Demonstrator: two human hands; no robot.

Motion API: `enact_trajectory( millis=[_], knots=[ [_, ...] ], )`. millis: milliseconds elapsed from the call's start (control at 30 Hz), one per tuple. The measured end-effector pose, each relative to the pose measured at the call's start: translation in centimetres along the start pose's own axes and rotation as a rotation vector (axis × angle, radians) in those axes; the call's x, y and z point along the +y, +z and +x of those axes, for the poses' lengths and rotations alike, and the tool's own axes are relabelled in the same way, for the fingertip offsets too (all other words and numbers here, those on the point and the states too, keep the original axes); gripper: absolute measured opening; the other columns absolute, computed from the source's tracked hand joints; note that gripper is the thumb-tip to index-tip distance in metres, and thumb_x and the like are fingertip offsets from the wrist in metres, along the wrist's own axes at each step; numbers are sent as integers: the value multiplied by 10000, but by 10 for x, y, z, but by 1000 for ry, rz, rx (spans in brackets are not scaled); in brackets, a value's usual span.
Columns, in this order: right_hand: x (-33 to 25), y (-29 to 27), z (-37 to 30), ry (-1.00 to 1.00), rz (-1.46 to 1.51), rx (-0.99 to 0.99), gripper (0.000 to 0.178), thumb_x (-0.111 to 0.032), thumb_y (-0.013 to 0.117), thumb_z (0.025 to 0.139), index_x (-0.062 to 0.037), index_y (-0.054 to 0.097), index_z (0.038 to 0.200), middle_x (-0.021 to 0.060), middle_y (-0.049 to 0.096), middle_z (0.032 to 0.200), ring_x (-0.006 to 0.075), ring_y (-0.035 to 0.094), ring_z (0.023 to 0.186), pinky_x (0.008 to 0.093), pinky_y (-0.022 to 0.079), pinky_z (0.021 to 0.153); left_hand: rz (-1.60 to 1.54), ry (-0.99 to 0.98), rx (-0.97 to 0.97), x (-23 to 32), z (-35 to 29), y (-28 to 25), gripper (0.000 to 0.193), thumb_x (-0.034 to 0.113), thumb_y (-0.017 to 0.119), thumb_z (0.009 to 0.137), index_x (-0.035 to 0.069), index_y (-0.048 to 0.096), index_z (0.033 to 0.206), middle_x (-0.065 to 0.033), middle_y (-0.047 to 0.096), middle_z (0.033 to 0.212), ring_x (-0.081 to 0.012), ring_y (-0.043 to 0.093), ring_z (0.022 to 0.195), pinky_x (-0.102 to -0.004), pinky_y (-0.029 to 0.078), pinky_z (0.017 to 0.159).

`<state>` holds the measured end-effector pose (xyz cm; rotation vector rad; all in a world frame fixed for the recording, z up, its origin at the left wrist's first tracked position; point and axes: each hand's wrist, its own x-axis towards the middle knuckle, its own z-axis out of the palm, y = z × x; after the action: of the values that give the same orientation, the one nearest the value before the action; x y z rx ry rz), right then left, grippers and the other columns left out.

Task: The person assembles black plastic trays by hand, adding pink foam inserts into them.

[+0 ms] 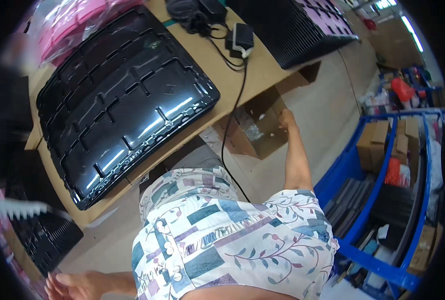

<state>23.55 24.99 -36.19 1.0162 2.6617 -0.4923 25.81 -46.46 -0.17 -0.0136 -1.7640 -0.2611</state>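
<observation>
My right hand (287, 120) reaches down to the rim of an open cardboard box (262, 131) on the floor under the table; its fingers touch the box flap, and whether they grip anything is hidden. Clear plastic wrap (247, 127) lies inside the box. My left hand (75, 286) hangs low at the bottom left with fingers spread and nothing in it. A large glossy black moulded tray (127, 100) lies on the brown table (262, 65) in front of me.
A black cable (232, 130) drops from an adapter (242, 37) over the table edge. Stacked black trays (302, 30) sit at the back, pink parts (67, 25) top left, more black trays (42, 235) lower left. A blue shelf rack (377, 185) with boxes stands right.
</observation>
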Motion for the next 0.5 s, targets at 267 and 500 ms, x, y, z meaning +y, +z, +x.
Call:
enact_trajectory(
  millis=[267,500],
  knots=[
    [10,35,-25,-126,-105,87,314,-281,551,961,-9,692,1030,247,680,1035,442,629,1001,479,520,857,-457,548,-1253,164,59,86,359,120,729,727,-3,623,1048,-95,617,884,-272,614,834,-384,494,717],
    [-41,2,-64,61,-86,304,200,-108,530,921,-27,662,1047,220,692,1004,387,669,955,449,534,817,-329,369,-1169,175,107,246,288,264,609,892,-6,705,858,-200,684,820,-356,684,808,-482,535,747]
  ],
)
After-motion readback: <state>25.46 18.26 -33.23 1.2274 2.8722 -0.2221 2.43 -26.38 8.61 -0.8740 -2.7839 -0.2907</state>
